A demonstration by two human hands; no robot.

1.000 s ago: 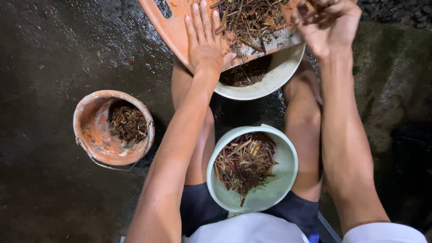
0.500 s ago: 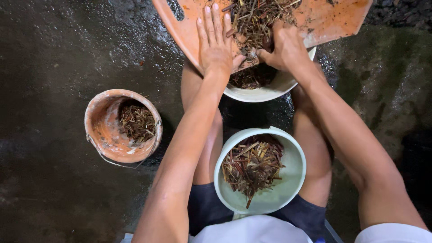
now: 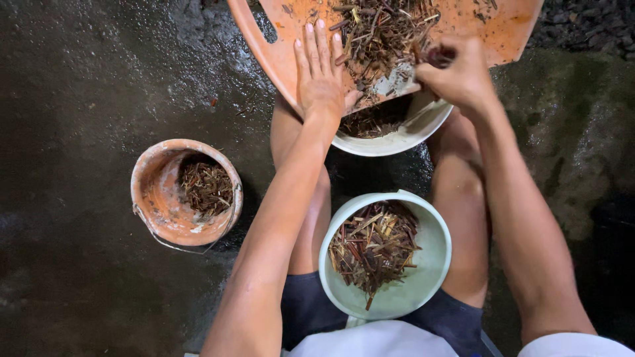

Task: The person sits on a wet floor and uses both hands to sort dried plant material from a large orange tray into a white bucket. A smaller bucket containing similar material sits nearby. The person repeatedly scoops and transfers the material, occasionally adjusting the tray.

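Firmly, our left hand (image 3: 322,82) lay flat and open, fingers spread, on the tilted orange plastic tray (image 3: 278,46), while our right hand (image 3: 456,76) was pinched shut around a few brown dried stalks (image 3: 380,33) heaped on it. Below the tray's lower edge sat a white bowl (image 3: 397,135) holding more stalks. Between our knees rested a pale green bowl (image 3: 430,258) of cut pieces, and a worn orange bucket (image 3: 159,198) stood on the wet dark floor (image 3: 79,99) to our left.
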